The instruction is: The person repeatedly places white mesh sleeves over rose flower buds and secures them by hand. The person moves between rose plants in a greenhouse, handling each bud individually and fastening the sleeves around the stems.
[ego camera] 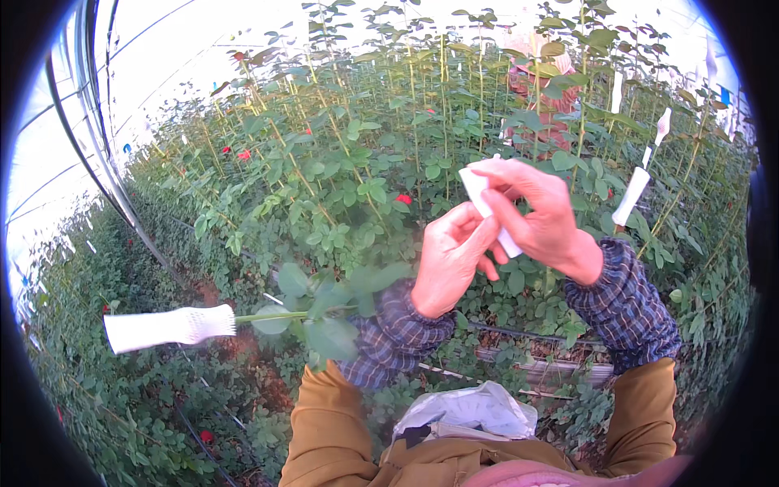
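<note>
A narrow white sleeve (476, 190), its material too washed out to tell, is held in front of me at a slant. My right hand (538, 216) pinches its upper part between thumb and fingers. Lower down, the thumb and fingertips of my left hand (453, 259) close around it, partly hiding it. Across my left forearm lies a cut-looking rose stem (274, 316) with green leaves. A white mesh bud net (173, 329) covers the far end of that stem, so the bloom is hidden.
Dense rose bushes (341, 201) rise ahead, with scattered red blooms (403, 199). More white nets (631, 196) cover buds at right. Another person (541, 103) stands among the tall stems. A white bag (475, 408) hangs at my waist. Greenhouse tubing (91, 128) curves at left.
</note>
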Demonstrator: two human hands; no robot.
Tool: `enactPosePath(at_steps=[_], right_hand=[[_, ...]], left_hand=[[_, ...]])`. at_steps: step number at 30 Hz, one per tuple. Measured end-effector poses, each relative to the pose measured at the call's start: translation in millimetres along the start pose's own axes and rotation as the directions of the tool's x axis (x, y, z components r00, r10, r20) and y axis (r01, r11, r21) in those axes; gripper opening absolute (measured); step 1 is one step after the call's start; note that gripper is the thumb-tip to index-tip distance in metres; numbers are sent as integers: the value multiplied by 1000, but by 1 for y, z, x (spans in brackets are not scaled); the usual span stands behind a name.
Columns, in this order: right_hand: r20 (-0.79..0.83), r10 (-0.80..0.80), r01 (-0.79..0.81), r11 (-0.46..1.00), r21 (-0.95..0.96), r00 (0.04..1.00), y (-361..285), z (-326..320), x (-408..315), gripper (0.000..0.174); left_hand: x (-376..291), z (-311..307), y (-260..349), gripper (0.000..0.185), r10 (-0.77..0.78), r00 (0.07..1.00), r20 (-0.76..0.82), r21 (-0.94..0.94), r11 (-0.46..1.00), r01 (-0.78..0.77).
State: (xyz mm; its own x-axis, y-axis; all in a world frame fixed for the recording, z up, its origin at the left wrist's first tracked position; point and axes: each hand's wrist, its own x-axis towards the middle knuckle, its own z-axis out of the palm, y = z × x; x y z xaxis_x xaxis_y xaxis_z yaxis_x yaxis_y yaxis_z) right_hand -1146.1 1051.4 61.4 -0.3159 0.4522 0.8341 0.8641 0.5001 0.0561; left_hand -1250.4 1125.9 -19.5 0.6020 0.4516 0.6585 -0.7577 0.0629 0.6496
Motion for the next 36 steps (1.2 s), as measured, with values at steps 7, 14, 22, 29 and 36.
enactPosePath(at_steps=[7, 14, 22, 29, 36], right_hand=[[-280, -146, 128, 989, -79, 949, -47, -76, -10, 32], [-286, -342, 280, 931, -235, 895, -68, -86, -1, 36], [-53, -325, 314, 937, -152, 944, -92, 6, 45, 27], [192, 32, -57, 990, 129, 981, -116, 109, 105, 15], [273, 48, -51, 999, 3, 961, -117, 170, 141, 19]], left_hand=[[-9, 80, 47, 17, 95, 969, 229, -47, 995, -86], [8, 69, 73, 12, 487, 817, 308, 368, 731, -574], [-27, -41, 110, 11, 467, 861, 202, 557, 668, -493], [-63, -150, 160, 9, 547, 813, 199, 762, 436, -479], [-61, -223, 196, 8, 485, 848, 212, 766, 456, -452]])
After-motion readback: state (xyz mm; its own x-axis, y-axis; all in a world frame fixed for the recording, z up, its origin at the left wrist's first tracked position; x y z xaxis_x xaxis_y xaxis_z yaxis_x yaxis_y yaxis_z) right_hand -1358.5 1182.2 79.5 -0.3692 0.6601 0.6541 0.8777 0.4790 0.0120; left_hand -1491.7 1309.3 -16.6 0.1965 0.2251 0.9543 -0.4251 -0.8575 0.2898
